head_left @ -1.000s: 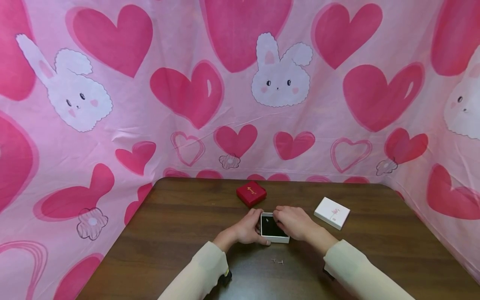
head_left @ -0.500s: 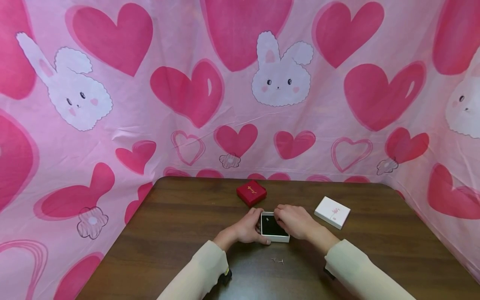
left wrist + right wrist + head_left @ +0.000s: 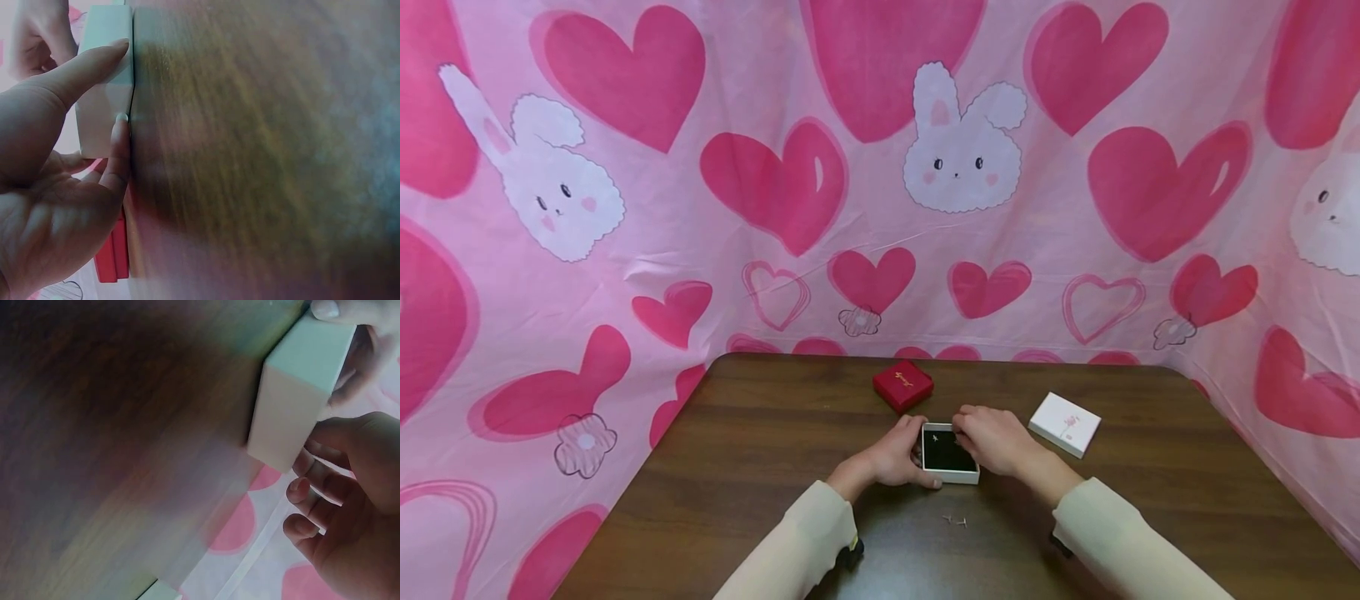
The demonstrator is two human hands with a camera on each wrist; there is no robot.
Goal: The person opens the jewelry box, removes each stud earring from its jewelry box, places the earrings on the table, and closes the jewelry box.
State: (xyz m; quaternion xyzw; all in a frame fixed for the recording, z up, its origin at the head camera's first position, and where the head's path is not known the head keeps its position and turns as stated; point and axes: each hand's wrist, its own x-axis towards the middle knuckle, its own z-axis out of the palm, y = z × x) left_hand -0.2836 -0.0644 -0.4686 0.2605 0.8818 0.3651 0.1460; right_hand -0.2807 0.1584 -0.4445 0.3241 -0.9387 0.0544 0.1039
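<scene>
A small white jewellery box [image 3: 951, 478] with a black insert [image 3: 943, 458] stands on the table. My left hand [image 3: 897, 454] grips its left side, thumb along the near wall and fingers round the side in the left wrist view. A small silver earring [image 3: 936, 438] sits at the insert's far left. My right hand [image 3: 992, 437] is over the box's far right corner, fingers curled and fingertips right at the insert. I cannot tell whether they pinch anything. Closer to me lie tiny silver stud-like pieces [image 3: 962, 523] on the tabletop.
A closed red box [image 3: 903, 387] with gold lettering stands behind the white one. Right of my right hand lies a white lid [image 3: 1065, 425] with a pink print. The brown wooden table [image 3: 760, 433] ends at a pink curtain [image 3: 880, 225] with hearts and rabbits.
My right fingers have drawn back slightly up and right from the insert, so more of its far right part shows. My left hand and the box stay put.
</scene>
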